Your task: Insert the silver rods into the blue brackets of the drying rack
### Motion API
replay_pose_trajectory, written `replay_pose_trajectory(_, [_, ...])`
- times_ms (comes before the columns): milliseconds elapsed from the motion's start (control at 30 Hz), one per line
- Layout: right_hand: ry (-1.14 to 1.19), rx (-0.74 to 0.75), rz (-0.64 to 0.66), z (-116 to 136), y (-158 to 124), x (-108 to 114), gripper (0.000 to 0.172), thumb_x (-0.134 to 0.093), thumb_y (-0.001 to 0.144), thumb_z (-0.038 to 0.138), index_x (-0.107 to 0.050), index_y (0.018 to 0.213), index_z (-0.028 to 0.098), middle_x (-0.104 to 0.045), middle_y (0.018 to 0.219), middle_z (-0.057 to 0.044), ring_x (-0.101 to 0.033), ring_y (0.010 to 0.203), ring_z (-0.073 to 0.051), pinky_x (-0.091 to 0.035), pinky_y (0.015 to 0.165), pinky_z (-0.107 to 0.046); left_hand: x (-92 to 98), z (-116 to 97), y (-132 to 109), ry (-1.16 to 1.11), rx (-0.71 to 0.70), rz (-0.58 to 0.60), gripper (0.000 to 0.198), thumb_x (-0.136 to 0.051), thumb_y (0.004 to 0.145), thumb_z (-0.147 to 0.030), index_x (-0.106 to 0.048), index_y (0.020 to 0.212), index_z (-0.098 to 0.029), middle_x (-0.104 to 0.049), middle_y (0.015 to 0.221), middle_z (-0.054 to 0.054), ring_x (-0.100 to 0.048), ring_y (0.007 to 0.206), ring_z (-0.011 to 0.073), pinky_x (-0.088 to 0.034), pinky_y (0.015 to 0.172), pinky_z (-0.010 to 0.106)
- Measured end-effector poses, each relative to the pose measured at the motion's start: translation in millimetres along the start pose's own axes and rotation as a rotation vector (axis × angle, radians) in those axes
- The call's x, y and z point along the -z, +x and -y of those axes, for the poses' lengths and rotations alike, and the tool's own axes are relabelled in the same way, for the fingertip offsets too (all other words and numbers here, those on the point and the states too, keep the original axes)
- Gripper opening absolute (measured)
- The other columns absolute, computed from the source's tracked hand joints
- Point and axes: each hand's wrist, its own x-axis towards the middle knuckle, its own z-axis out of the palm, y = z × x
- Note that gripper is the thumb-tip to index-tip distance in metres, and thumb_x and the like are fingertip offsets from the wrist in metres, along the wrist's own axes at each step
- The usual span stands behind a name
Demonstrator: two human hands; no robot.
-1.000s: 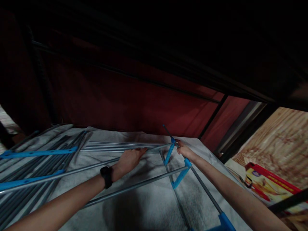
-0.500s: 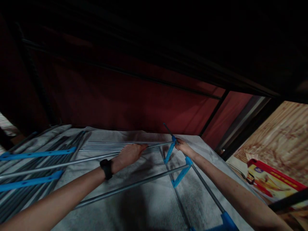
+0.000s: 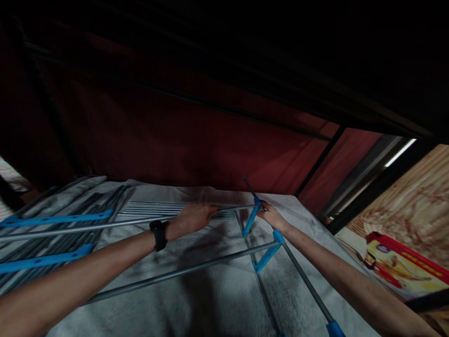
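My left hand (image 3: 196,217) is closed around a long grey metal tube (image 3: 105,226) that runs from the left edge to a blue plastic connector (image 3: 251,216). Beside that connector, my right hand (image 3: 272,216) is closed at the upper end of a side tube (image 3: 305,271); its fingertips are partly hidden. Lower down, a second blue connector (image 3: 268,252) joins another cross tube (image 3: 182,271) to the same frame. A black watch (image 3: 159,235) is on my left wrist.
Several thin silver rods (image 3: 147,209) lie on the grey cloth (image 3: 224,299) behind my left hand. More dark tubes and blue slotted bars (image 3: 59,219) are at the left. Dark metal posts (image 3: 319,161) and a red-yellow box (image 3: 407,267) stand at the right.
The view has shifted slightly. The left part of the held tube sits a little higher, and my left hand is slightly further right. Both hands keep their grip.
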Motion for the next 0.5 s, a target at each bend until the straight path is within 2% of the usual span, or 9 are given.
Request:
replay_pose_trajectory(100, [-0.014,0.0,-0.003,-1,1,2,0.034,-0.056,0.066,0.02,-0.069,0.098,0.02,-0.072,0.099,-0.006,-0.061,0.099,-0.027,-0.047,0.09,-0.034,-1.7,-1,2,0.037,-0.017,0.003,0.04,-0.034,0.101,-0.029,-0.068,0.119,-0.02,-0.074,0.101,0.011,-0.068,0.086,0.0231,-0.05,0.079,0.034])
replay_pose_trajectory(267, [0.056,-0.018,0.08,-10,6,10,0.032,-0.056,0.066,0.022,-0.069,0.095,0.015,-0.071,0.093,-0.006,-0.061,0.096,-0.026,-0.048,0.088,-0.034,-0.5,-1,15,0.019,-0.04,0.015,0.038,-0.036,0.1,-0.031,-0.068,0.118,-0.021,-0.073,0.105,0.011,-0.068,0.09,0.0238,-0.051,0.079,0.033])
replay_pose_trajectory(400, [0.098,-0.023,0.052,-27,7,25,0.037,-0.058,0.066,0.022,-0.069,0.1,0.015,-0.071,0.097,-0.005,-0.061,0.101,-0.027,-0.047,0.093,-0.036,6.5,-1,26,-0.115,-0.175,0.005,0.038,-0.037,0.1,-0.038,-0.068,0.114,-0.021,-0.072,0.106,0.008,-0.066,0.096,0.0209,-0.049,0.085,0.029])
replay_pose_trajectory(500, [0.03,-0.116,0.018,-41,5,39,0.04,-0.059,0.066,0.023,-0.068,0.103,0.013,-0.071,0.096,-0.006,-0.062,0.096,-0.026,-0.048,0.092,-0.037,15.2,8,34,-0.283,-0.21,0.081,0.047,-0.034,0.099,-0.05,-0.068,0.113,-0.02,-0.071,0.108,0.007,-0.065,0.094,0.0191,-0.048,0.084,0.026])
